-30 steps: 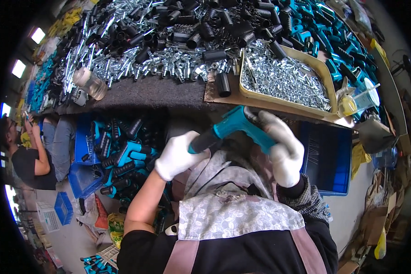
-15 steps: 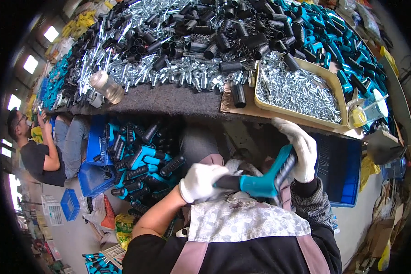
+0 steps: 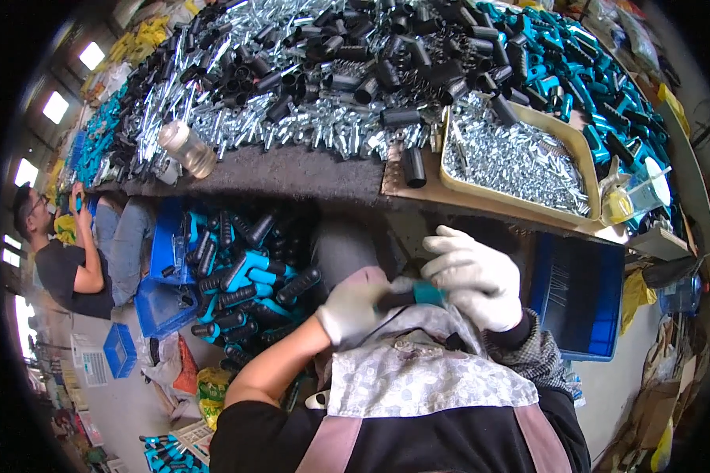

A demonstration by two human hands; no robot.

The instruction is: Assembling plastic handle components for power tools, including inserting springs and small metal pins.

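Teal handle [image 3: 428, 294] has swung mostly out of sight by the right hand [image 3: 475, 281], its fingers' grip unclear; only the left hand [image 3: 353, 307] visibly clasps it.

clear bottle [image 3: 194, 155] | plastic cup [image 3: 647, 191] | seated co-worker [image 3: 65, 268] | yellow-green bag [image 3: 213, 392]

I see from my own head, through the left of two fisheye lenses worn side by side, facing down and forward. My apron bib [image 3: 434, 386] lies nearest, along the bottom; my gloved fingers [image 3: 454, 260] show close by, mid-view, on my side of the near edge of the worktop [image 3: 308, 169]. The worktop spreads beyond, running out at the top, its near and right edges bent by the lens.
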